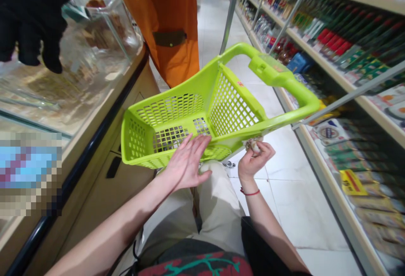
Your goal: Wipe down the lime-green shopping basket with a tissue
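Note:
A lime-green plastic shopping cart (pixel 171 126) with perforated walls stands right in front of my legs. Its thick handle (pixel 278 73) reaches up to the right. Over the cart's near rim lies my left hand (pixel 190 162), fingers stretched out and thumb apart, gripping nothing. Beside the cart's near right corner, below the handle, my right hand (pixel 257 158) pinches a small crumpled cloth (pixel 253 143), whitish and brown. The cloth is close against the green plastic; whether it touches is hard to tell.
Another person's black-gloved hand (pixel 34 23) hangs over the glass counter (pixel 104 95) at left. A person in orange trousers (pixel 171 23) stands behind the cart. Stocked shelves (pixel 335 73) and slanting metal bars (pixel 357 92) line the right; white tiled floor (pixel 291 196) lies between.

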Motion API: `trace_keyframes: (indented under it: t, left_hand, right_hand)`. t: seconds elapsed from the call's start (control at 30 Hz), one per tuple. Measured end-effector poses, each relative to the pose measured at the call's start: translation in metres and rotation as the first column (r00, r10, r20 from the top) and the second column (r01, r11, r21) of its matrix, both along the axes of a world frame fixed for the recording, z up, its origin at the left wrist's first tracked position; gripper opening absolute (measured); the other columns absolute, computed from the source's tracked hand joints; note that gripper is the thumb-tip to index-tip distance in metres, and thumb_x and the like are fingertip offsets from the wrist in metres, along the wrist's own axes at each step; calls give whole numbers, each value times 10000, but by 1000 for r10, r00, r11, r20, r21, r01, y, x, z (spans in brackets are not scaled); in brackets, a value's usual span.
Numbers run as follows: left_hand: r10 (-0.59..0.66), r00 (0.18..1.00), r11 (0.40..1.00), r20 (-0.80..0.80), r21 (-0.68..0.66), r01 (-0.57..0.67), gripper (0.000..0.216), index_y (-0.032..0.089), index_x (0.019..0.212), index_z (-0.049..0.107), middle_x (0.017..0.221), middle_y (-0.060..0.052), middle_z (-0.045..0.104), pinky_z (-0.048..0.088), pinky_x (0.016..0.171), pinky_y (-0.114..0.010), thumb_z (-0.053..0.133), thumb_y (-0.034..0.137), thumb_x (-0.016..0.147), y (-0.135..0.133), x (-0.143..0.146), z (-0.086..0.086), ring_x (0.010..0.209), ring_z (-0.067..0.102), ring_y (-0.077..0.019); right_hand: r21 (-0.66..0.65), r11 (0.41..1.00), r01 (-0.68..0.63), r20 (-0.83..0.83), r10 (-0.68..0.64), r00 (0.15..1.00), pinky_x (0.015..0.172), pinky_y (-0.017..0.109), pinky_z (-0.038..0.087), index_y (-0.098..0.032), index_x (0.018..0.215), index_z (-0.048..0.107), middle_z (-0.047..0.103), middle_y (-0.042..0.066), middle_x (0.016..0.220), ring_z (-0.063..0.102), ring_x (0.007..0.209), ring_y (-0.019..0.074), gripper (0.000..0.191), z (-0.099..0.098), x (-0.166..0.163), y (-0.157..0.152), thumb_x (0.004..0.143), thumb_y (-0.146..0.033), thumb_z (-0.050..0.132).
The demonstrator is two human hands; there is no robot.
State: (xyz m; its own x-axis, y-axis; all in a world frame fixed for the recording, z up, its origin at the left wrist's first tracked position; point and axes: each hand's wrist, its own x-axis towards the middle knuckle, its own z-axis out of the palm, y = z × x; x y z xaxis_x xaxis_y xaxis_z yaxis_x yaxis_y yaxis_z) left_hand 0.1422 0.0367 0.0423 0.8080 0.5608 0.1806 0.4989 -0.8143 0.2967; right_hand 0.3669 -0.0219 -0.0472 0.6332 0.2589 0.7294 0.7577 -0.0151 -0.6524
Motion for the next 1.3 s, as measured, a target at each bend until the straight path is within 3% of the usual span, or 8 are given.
trace_keyframes:
  t: [0.1,0.2,0.43,0.53,0.87,0.97,1.17,1.3]
  left_hand:
    - [-2,1000,1000,5,0,2,969,103,1553,230,1564,-178,418,141,1280,-505,658,476,767,0,0,0,1449,402,-315]
    - [-6,1000,1000,9,-2,6,977,109,1555,222,1562,-180,421,152,1276,-519,663,468,761,0,0,0,1443,409,-325]
    - [-6,1000,1000,17,9,5,965,94,1551,245,1561,-187,419,140,1281,-515,651,489,770,1,-1,-3,1457,387,-327]
    - [-7,1000,1000,12,10,6,963,82,1546,257,1557,-191,422,133,1283,-505,654,492,770,1,0,-2,1457,388,-321]
    - [-14,1000,1000,21,-5,15,984,120,1557,222,1563,-187,413,149,1274,-535,660,498,762,1,0,-3,1439,406,-342]
    - [-15,1000,1000,12,4,15,986,103,1551,233,1560,-190,418,141,1279,-514,666,495,756,1,0,-3,1439,409,-331]
    - [-14,1000,1000,2,15,14,979,85,1545,251,1557,-190,420,139,1279,-511,652,512,761,1,0,-2,1444,404,-328]
    - [-13,1000,1000,-3,24,14,980,70,1540,262,1556,-195,421,134,1283,-497,657,507,757,1,0,-2,1442,406,-322]
  right_hand:
    - [-61,998,-27,-52,24,998,865,457,483,-217,1026,502,503,89,1020,521,1010,246,173,-21,-11,-5,856,-194,477]
    - [-64,997,-39,-51,36,998,877,463,476,-217,999,507,511,82,1004,527,986,241,164,-23,-11,-7,840,-185,486]
    - [111,994,11,7,-12,1000,894,446,464,-228,998,538,501,59,987,527,1017,236,113,27,21,6,888,-208,525]
    - [132,991,32,21,-35,999,915,464,459,-227,992,533,503,63,983,527,1012,236,98,33,24,10,895,-217,529]
    - [-95,993,-76,-66,70,995,859,459,478,-229,948,482,508,64,959,529,938,237,133,-36,-11,-9,819,-197,478]
    - [-77,995,-69,-66,64,996,871,458,472,-227,953,488,515,64,961,531,951,237,125,-26,-2,-7,831,-199,482]
    - [64,997,48,-27,-46,999,932,487,451,-243,991,492,498,63,993,532,1035,243,98,23,30,9,895,-261,502]
    - [54,998,28,-26,-27,999,932,482,449,-240,1000,486,490,68,1009,521,1035,238,105,16,24,8,897,-253,499]
